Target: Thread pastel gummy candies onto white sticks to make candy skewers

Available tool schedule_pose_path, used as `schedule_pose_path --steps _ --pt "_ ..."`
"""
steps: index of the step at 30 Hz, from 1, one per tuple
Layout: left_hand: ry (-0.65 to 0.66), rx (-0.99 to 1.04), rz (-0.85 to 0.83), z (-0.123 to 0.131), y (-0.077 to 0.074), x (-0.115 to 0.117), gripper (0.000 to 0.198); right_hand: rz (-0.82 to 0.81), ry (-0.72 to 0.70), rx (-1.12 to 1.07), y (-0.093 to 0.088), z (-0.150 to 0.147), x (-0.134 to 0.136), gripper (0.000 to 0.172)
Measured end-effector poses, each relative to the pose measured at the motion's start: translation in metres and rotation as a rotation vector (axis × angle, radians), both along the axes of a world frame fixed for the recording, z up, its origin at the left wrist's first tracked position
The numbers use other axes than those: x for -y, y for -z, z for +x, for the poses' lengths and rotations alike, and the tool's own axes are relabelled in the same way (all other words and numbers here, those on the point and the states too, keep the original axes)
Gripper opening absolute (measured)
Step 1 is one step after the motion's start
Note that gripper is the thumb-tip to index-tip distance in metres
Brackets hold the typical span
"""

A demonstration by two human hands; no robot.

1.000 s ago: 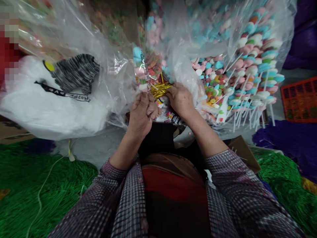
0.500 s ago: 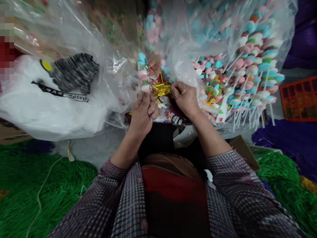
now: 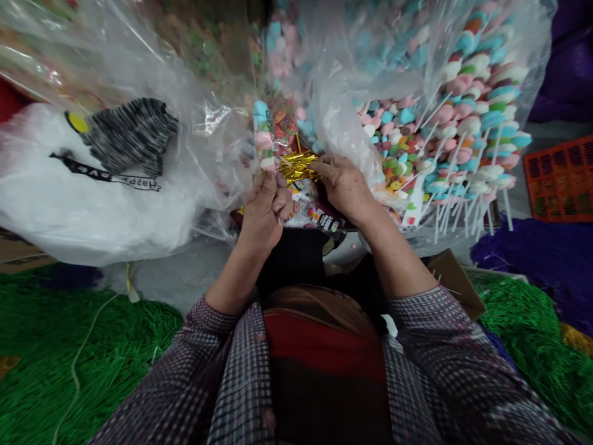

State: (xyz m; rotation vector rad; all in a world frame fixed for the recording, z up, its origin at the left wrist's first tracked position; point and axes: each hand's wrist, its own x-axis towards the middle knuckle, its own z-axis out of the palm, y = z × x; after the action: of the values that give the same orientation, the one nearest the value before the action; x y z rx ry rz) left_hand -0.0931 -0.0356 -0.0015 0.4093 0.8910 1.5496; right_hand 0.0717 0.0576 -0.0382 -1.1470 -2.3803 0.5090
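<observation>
My left hand point(image 3: 265, 207) is closed around the lower end of a marshmallow skewer point(image 3: 264, 133) in a clear wrapper. The skewer stands upright in view, with blue, pink and white pieces stacked along it. To its right lies a bundle of shiny gold twist ties point(image 3: 299, 165). At the right end of that bundle, the thumb and fingers of my right hand point(image 3: 348, 190) are pinched together on the ties. How many ties they grip is hidden. Printed candy packaging point(image 3: 319, 216) lies below the bundle, between my hands.
Unwrapped marshmallow skewers point(image 3: 477, 142) with white sticks are heaped in a clear bag on the right. A grey knitted glove point(image 3: 132, 136) and a black printed ribbon point(image 3: 104, 173) lie on a white plastic bag point(image 3: 115, 222) at left. An orange crate point(image 3: 560, 179) stands far right.
The view has shifted slightly. My right hand has dipped a little at the gold twist ties, its fingers still on them. My left hand keeps its hold on the wrapped marshmallow skewer.
</observation>
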Motion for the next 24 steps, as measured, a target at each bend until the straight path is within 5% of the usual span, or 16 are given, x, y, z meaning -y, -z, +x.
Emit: schedule_pose_path --steps 6,11,19,24 --pt "-0.006 0.047 -0.051 0.002 -0.005 0.0 0.038 0.021 0.029 0.105 0.005 0.0 -0.005 0.025" --pt "-0.012 0.019 -0.044 0.001 -0.002 0.001 0.036 -0.007 0.07 -0.019 0.003 0.005 -0.008 0.017" --pt "0.083 -0.073 -0.115 0.008 0.005 -0.003 0.035 -0.215 0.127 -0.462 -0.031 -0.003 0.023 0.018" --pt "0.098 -0.142 -0.172 0.025 0.006 -0.004 0.031 -0.171 0.121 -0.438 -0.049 -0.012 0.051 0.012"
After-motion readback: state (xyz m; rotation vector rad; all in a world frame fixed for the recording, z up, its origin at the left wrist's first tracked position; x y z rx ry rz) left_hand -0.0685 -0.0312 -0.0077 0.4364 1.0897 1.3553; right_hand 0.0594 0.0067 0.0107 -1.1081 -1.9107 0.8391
